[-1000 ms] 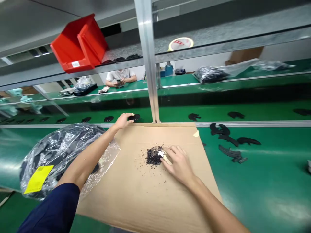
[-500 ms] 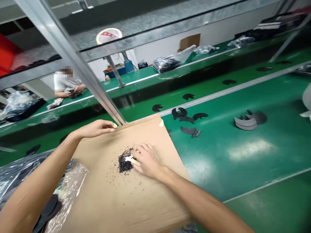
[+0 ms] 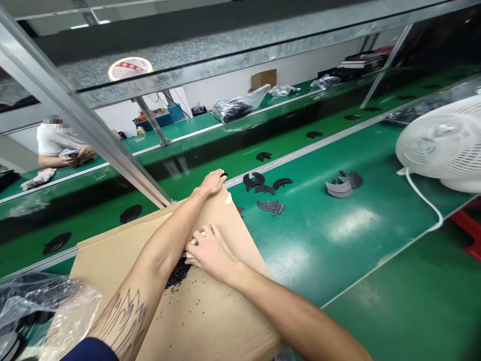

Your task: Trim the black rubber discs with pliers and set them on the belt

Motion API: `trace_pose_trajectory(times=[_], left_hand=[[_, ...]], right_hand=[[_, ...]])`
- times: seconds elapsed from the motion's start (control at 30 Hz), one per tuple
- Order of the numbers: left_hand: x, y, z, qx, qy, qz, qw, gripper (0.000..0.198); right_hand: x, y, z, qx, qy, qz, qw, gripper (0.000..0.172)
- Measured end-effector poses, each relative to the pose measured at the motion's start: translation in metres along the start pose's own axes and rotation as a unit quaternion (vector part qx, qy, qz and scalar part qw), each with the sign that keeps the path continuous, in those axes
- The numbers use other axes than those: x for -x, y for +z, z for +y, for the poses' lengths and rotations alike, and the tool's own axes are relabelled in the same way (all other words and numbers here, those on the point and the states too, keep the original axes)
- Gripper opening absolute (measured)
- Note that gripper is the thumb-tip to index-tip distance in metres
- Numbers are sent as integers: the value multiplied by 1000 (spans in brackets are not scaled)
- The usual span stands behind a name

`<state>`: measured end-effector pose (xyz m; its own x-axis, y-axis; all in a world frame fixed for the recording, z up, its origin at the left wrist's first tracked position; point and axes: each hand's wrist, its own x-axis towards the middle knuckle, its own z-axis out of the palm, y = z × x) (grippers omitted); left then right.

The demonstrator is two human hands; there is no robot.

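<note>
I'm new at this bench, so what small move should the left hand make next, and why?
I'd probably draw the left hand back over the cardboard: it seems to hold a black piece near the far edge, while the right hand is beside the black bits.

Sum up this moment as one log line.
left hand: dark piece at fingertips | right hand: over cardboard sheet, beside black granules

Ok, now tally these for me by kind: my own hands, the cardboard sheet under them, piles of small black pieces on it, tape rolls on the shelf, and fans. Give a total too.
Your hands, left hand and right hand: 2
Cardboard sheet: 1
Pile of small black pieces: 1
Tape roll: 1
White fan: 1
Total: 6
</note>
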<state>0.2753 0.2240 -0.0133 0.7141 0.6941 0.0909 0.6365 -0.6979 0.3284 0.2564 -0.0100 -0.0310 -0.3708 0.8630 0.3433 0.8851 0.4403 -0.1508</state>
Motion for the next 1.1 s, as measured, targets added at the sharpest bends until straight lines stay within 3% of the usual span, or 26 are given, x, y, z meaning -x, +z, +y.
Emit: trace_pose_trajectory(times=[0.13,0.2,0.3,0.43,0.53,0.63,0.7,0.8,0.87,0.97,1.03,1.1], left_hand=[[-9,11,-1,-12,-49,16,999,40],[-7,8,-5,-15,-58,26,998,33],[3,-7,-15,-6,-65,62,996,22],[31,-41,-32,34,-54,142,988,28],[68,-67,-45,71,-42,190,978,37],[121,-84,-54,139,-19,219,966,29],[162,-90,-53,223,15,234,946,26],[223,-89,-39,319,59,232,917,30],[258,-84,-24,335,80,218,913,27],[293,-76,-10,301,108,203,926,17],[312,-74,-14,249,120,189,942,15],[336,-78,-30,177,96,161,966,18]], right_hand=[[0,6,4,3,-3,-23,1000,33],[1,7,4,-1,-3,-19,1000,33],[1,3,3,-4,7,-9,1000,26],[0,-6,2,-41,30,-7,999,13],[-2,-10,0,-118,65,20,991,17],[-6,-9,-1,-252,118,67,958,21],[-10,-8,-1,-367,163,97,911,24],[-15,-10,-4,-532,223,109,809,38],[-18,-15,-9,-608,243,62,753,49],[-21,-22,-16,-672,227,-28,704,55],[-24,-23,-17,-669,228,-63,705,57],[-26,-20,-15,-640,234,-70,728,54]])
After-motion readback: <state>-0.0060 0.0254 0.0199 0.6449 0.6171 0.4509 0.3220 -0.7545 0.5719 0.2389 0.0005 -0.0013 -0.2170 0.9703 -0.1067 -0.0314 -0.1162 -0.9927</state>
